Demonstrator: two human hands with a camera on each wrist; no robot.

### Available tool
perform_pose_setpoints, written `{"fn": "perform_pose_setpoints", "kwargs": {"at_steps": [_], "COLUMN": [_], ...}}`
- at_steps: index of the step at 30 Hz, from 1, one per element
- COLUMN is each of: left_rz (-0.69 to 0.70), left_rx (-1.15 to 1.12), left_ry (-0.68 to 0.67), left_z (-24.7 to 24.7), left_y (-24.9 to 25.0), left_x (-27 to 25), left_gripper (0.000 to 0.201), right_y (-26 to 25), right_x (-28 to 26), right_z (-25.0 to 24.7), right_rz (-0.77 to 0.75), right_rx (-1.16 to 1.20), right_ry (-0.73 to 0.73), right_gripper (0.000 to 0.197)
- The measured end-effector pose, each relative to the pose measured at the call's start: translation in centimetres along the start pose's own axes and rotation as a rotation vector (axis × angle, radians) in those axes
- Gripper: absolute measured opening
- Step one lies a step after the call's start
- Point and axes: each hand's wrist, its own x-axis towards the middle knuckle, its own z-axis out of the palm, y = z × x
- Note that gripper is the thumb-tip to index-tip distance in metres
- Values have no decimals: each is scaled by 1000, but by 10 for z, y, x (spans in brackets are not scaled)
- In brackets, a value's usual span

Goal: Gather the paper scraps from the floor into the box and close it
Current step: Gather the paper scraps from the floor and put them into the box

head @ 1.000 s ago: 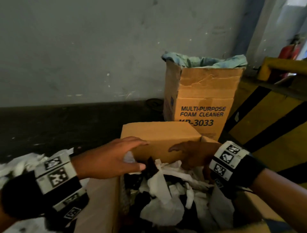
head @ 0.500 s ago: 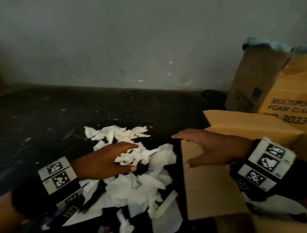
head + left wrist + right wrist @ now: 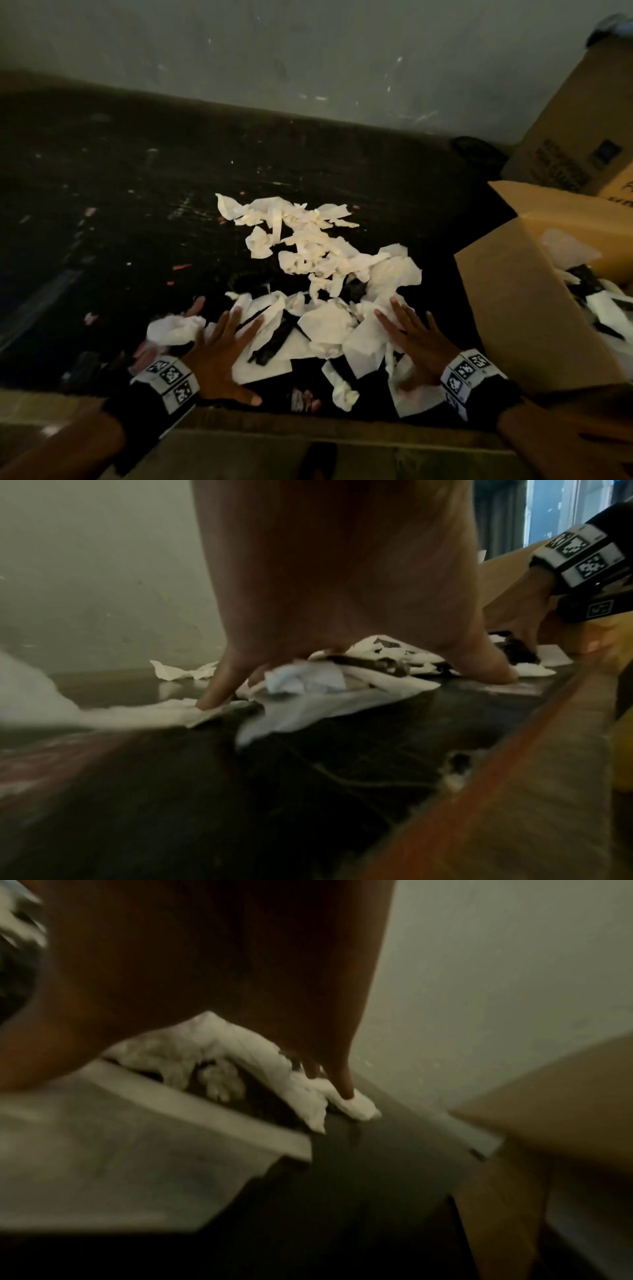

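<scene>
A heap of white paper scraps (image 3: 318, 260) mixed with black pieces lies on the dark floor in the head view. My left hand (image 3: 222, 346) is spread flat on the near left edge of the heap, fingers straight on the scraps (image 3: 301, 680). My right hand (image 3: 414, 335) lies flat on the near right edge, a fingertip pressing a white scrap (image 3: 356, 1107). The open cardboard box (image 3: 534, 308) stands at the right, its flap up, with white and black scraps inside.
A taller cardboard box (image 3: 579, 137) stands at the back right against the grey wall (image 3: 308, 61). A raised pale ledge (image 3: 274, 445) runs along the near edge below my wrists. Small bits of debris dot the dark floor at the left.
My view and both hands swung left from the open box to the heap on the floor. Both hands have come down flat onto the near edge of the scraps.
</scene>
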Motion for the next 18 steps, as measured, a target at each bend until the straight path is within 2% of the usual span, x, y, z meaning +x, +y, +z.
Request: {"fn": "perform_pose_setpoints", "kwargs": {"at_steps": [4,9,12,15,18], "left_rz": [70,50,22,16,62], "left_rx": [34,9,-53,-107,-121], "left_ry": [29,30,43,87,208], "left_z": [0,-18,-39,-59,-72], "left_y": [-4,-11,-21,-33,-35], "left_x": [29,63,76,78,74], "left_gripper": [121,111,114,109,110], "right_y": [-8,-38,-55,-50,-26], "right_x": [31,83,109,125,127], "right_z": [5,-14,-34,-58,-94], "right_rz": [-17,-18,-11,-16,-60], "right_rx": [79,214,305,329,319], "right_ry": [67,67,106,79,-22], "right_gripper": [124,110,98,105,114]}}
